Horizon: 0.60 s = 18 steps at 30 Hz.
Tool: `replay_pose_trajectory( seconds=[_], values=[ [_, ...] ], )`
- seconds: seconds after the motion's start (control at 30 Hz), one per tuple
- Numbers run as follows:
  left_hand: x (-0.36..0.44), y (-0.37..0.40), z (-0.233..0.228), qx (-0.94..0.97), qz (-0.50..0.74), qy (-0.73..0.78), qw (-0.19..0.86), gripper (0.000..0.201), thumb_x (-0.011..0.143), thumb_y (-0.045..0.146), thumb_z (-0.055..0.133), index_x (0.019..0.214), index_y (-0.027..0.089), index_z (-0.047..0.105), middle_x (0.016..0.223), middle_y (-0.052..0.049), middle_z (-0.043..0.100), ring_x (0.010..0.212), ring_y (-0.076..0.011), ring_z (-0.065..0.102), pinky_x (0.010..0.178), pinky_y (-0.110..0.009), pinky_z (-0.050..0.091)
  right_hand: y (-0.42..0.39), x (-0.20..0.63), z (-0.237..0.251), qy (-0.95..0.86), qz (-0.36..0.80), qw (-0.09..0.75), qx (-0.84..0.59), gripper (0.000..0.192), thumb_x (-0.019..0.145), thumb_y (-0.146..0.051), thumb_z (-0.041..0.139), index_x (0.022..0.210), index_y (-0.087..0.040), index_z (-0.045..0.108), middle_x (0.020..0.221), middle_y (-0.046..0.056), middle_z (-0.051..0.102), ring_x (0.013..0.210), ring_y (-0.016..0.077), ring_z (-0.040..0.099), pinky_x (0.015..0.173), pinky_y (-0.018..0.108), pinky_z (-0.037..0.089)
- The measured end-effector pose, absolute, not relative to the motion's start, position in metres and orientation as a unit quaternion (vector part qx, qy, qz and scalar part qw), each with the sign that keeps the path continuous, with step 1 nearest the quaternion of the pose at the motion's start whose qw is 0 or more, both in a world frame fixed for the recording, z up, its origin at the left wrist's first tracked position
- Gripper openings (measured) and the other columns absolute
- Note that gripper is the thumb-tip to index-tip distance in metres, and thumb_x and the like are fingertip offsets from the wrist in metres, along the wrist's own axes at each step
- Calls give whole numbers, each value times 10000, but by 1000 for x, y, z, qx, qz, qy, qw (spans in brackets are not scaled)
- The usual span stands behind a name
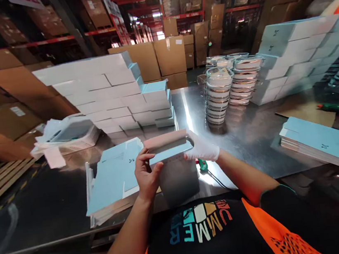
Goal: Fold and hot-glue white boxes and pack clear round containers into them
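Observation:
Both my hands hold a small light-blue cardboard box [174, 159] upright over the near edge of a steel table [251, 133]. My bare left hand [146, 176] grips its left side with the thumb on the top flap. My right hand [202, 148], in a white glove, holds the right side near the top. A pile of flat light-blue box blanks [113, 178] lies just left of the box. A green tool [203, 165] with a black cable peeks out behind the box on the right.
Stacked folded white-and-blue boxes [111, 93] stand at the back left, more [297, 56] at the back right. Two stacks of round lidded tins [219, 93] sit mid-table. More flat blanks [324, 144] lie at right. A white tray [70, 136] sits at left. Brown cartons fill the shelving behind.

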<state>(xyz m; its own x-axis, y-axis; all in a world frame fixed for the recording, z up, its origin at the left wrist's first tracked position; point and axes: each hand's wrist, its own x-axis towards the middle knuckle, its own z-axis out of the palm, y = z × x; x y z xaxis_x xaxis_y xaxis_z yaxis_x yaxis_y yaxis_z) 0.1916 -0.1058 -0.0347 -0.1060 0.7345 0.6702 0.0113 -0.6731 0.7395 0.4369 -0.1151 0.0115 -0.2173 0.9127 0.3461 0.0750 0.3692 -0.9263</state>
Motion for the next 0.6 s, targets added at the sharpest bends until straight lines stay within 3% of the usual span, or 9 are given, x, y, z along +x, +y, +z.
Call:
replay_pose_trajectory(
  seconds=[0.1, 0.17, 0.23, 0.33, 0.4, 0.53, 0.6],
  values=[
    [186, -102, -43, 619, 693, 239, 280, 526, 840, 633, 939, 1163, 284, 716, 1120, -47, 802, 1149, -289, 805, 1078, -466, 605, -127, 445, 2, -706, 358, 499, -352, 574, 757, -530, 1003, 1209, -239, 804, 1631, 144, 618, 1562, 334, 564, 1246, 502, 512],
    [176, -100, -41, 656, 666, 233, 267, 379, 918, 604, 876, 1072, 269, 788, 1093, -55, 811, 1142, -297, 818, 1078, -487, 619, -132, 444, -2, -730, 319, 513, -320, 318, 941, -506, 867, 1145, -264, 850, 1629, 127, 633, 1530, 301, 607, 1286, 517, 481],
    [163, -95, -30, 689, 639, 240, 246, 323, 975, 588, 809, 969, 265, 831, 1090, -70, 822, 1142, -305, 821, 1082, -509, 626, -134, 438, -1, -749, 282, 523, -293, 253, 1012, -495, 797, 1115, -278, 876, 1579, 129, 680, 1452, 294, 669, 1274, 532, 505],
    [148, -82, 1, 782, 547, 240, 177, 342, 928, 628, 832, 1050, 310, 870, 1153, -101, 852, 1231, -366, 791, 1121, -575, 605, -128, 423, 5, -770, 241, 520, -281, 246, 1025, -466, 788, 1160, -282, 879, 1557, 131, 704, 1453, 308, 673, 1263, 538, 525],
    [145, -76, 25, 860, 447, 226, 98, 476, 845, 683, 885, 1168, 334, 868, 1219, -128, 854, 1287, -419, 759, 1122, -598, 592, -118, 415, 14, -799, 224, 491, -265, 323, 990, -439, 823, 1271, -281, 851, 1611, 121, 671, 1535, 311, 618, 1296, 519, 496],
    [144, -76, 64, 920, 328, 211, 23, 628, 838, 693, 881, 1361, 354, 809, 1176, -123, 849, 1024, -371, 806, 900, -473, 644, -79, 438, 56, -865, 181, 396, -251, 708, 885, -478, 921, 1528, -271, 708, 1670, 121, 624, 1559, 312, 601, 1295, 456, 509],
    [132, -77, 73, 889, 378, 257, 32, 687, 815, 669, 908, 1428, 387, 777, 1212, -99, 839, 984, -363, 801, 855, -474, 650, -49, 482, 90, -841, 92, 403, -349, 655, 920, -440, 894, 1511, -232, 704, 1631, 140, 650, 1542, 331, 605, 1324, 495, 471]
  ],
)
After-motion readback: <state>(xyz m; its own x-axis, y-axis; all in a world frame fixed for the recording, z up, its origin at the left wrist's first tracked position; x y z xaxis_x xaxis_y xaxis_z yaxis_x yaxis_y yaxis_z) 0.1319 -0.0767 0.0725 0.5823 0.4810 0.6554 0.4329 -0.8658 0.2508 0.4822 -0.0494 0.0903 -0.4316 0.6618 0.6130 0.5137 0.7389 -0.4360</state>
